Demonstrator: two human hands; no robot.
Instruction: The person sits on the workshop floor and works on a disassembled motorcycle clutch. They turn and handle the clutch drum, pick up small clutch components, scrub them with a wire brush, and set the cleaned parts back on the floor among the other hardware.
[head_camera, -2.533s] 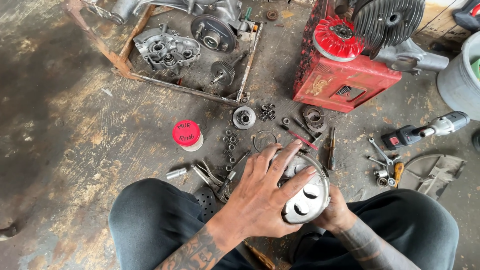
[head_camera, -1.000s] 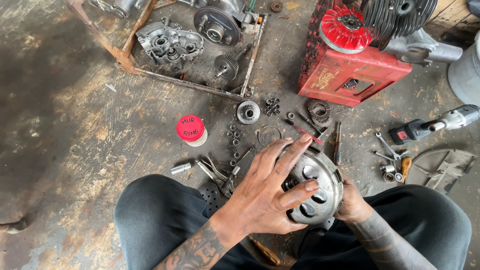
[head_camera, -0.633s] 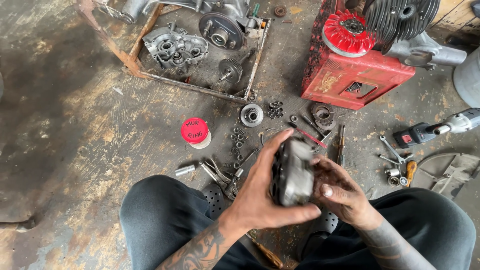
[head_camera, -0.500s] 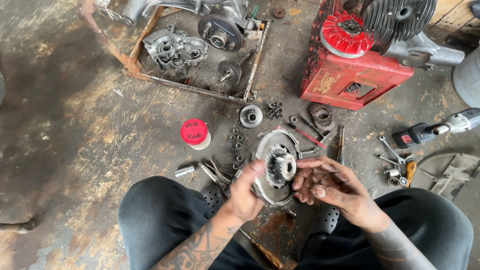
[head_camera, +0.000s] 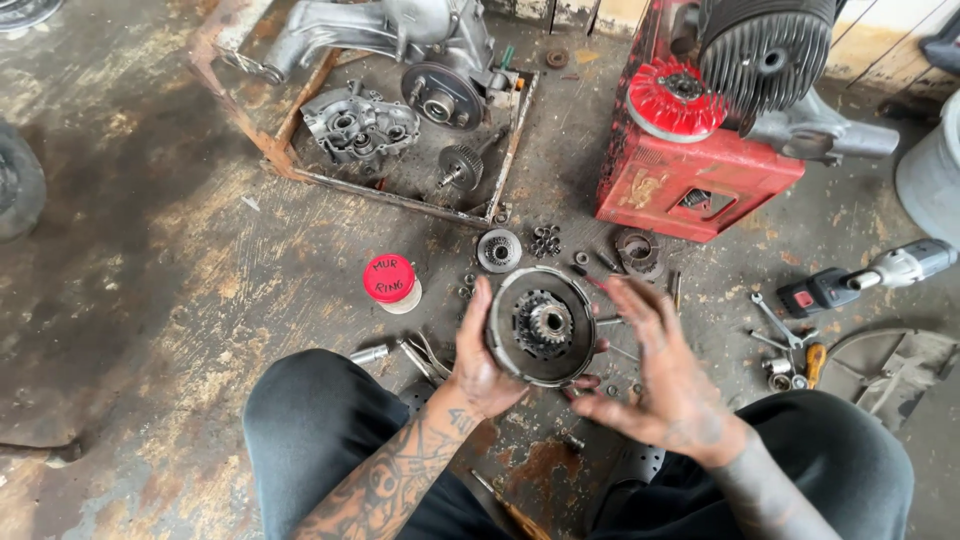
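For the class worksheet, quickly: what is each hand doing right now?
Left hand: closed around the rim of the round metal drum with a central gear, holding it up.
Right hand: open, fingers spread, beside the drum, holding nothing.

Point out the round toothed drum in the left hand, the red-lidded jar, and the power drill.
round toothed drum (head_camera: 541, 327): head view, on its central gear.
red-lidded jar (head_camera: 389, 278): head view, middle of the red lid.
power drill (head_camera: 868, 276): head view, on the grey body.
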